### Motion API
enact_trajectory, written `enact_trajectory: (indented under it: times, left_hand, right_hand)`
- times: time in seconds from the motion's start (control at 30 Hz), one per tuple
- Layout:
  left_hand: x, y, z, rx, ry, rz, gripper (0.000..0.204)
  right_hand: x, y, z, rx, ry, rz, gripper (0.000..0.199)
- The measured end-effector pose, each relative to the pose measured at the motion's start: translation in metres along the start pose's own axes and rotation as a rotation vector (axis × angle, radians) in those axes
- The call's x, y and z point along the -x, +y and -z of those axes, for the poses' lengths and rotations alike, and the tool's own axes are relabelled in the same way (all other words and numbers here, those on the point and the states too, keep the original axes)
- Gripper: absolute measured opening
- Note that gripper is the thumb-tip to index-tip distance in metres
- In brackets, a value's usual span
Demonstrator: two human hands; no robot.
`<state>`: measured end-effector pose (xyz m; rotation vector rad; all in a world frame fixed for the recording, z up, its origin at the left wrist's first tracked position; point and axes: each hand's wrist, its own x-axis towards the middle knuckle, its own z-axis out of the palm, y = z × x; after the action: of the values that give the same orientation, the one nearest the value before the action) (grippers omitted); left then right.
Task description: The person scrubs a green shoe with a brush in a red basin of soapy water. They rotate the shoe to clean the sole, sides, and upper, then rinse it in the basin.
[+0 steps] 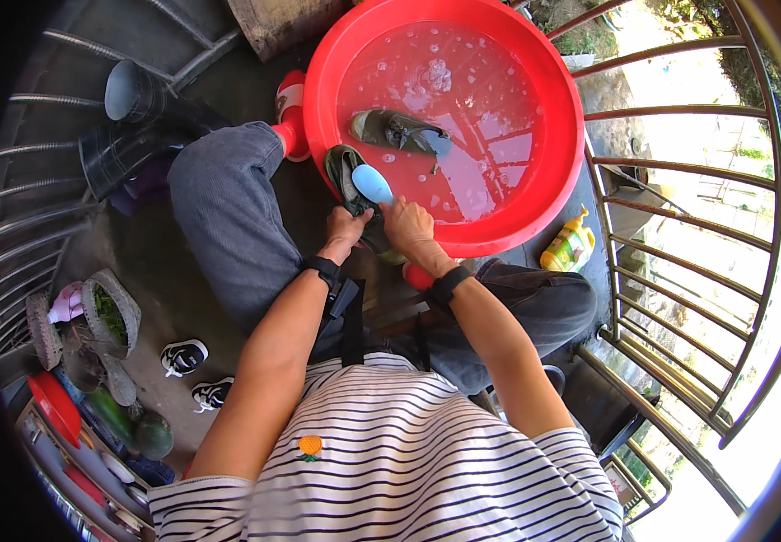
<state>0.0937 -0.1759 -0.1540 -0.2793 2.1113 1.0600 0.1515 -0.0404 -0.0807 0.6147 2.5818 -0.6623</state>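
Head view: left hand (pixel 347 226) is clamped around a green shoe (pixel 343 176) on the red tub (pixel 535 208) rim, right hand (pixel 406 226) gripping a blue brush (pixel 372 183). Short firm strokes probably work best; second shoe (pixel 399 131) soaks nearby.

**Wet plastic, soaked cloth, bare metal**

My basin (pixel 553 172) is glossy red plastic, smooth, its water shining with small bubbles. The olive shoe (pixel 347 176) under my left hand (pixel 347 224) looks like matt woven cloth, darkened by wetting; its twin (pixel 399 131) lying in the water has the same dull finish. The pale blue brush back (pixel 372 183) by my right hand (pixel 408 226) is smooth plastic with a soft sheen. The railing (pixel 679 262) is painted metal, perhaps a little rusty, though the glare blurs it. The yellow bottle (pixel 568 242) is shiny plastic. My trousers (pixel 228 217) are matt grey cloth, and the floor (pixel 151 262) is rough grey concrete.
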Motion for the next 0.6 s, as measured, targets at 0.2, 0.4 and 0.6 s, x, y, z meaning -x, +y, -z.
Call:
enact_trajectory:
  times: [0.2,0.4,0.6]
  left_hand:
    - [0.013,0.008,0.003,0.098,0.021,0.034,0.041]
    - [0.016,0.017,0.006,0.096,0.002,0.026,0.035]
    - [0.002,-0.002,-0.001,0.077,-0.008,0.011,0.034]
  right_hand:
    - [0.068,0.039,0.025,0.161,-0.131,-0.016,0.045]
    - [-0.007,-0.003,0.001,-0.001,0.020,0.042,0.043]
    - [0.044,0.032,0.023,0.155,-0.102,0.049,0.043]
